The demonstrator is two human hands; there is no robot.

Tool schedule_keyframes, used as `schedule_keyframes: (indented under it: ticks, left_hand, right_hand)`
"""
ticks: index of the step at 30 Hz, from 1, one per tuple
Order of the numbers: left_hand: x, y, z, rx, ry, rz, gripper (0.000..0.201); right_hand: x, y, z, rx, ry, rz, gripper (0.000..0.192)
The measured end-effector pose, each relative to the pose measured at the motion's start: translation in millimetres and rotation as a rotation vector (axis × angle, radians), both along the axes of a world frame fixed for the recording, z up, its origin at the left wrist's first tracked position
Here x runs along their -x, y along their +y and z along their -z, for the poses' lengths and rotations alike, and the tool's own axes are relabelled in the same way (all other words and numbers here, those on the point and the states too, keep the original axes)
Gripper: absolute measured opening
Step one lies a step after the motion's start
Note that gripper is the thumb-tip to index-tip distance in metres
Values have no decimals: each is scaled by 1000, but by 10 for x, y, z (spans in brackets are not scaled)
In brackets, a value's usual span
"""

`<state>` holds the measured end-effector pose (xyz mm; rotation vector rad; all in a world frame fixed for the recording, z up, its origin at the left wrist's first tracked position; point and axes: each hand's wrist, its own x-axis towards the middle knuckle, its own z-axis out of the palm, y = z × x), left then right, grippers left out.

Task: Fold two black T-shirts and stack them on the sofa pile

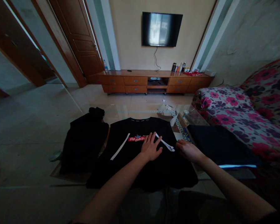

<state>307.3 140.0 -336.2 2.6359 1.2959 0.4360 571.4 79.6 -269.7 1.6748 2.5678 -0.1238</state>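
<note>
A black shirt (140, 168) lies spread on a glass-topped table, its collar pointing away from me. Across its chest runs a red print with the white letters "Remain", and white strips slant on both sides. My left hand (151, 147) rests flat over the end of the print, fingers spread. At the shirt's right edge, my right hand (189, 151) is closed, with its fingers curled on the black cloth; the fingertips are partly hidden.
Dark clothing (84, 143) is heaped on the left. A folded dark garment (219, 144) lies on the right, near a flowered sofa (226, 102). Crumpled white tissue (165, 108) and a small glass (185, 114) are at the table's far side. Beyond stands a wooden cabinet (135, 81).
</note>
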Motion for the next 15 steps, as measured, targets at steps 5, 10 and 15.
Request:
schedule_keyframes:
  ticks: [5,10,15]
  left_hand:
    - [-13,-4,-1,-9,9,-10,70]
    - [-22,-21,-22,-24,-8,-29,72]
    - [-46,-19,-22,-23,-30,-53,72]
  right_hand:
    - [23,-5,-4,52,-51,71,23]
    - [166,91,-20,36,-38,321,23]
    - [370,330,72,-169,-10,439,34]
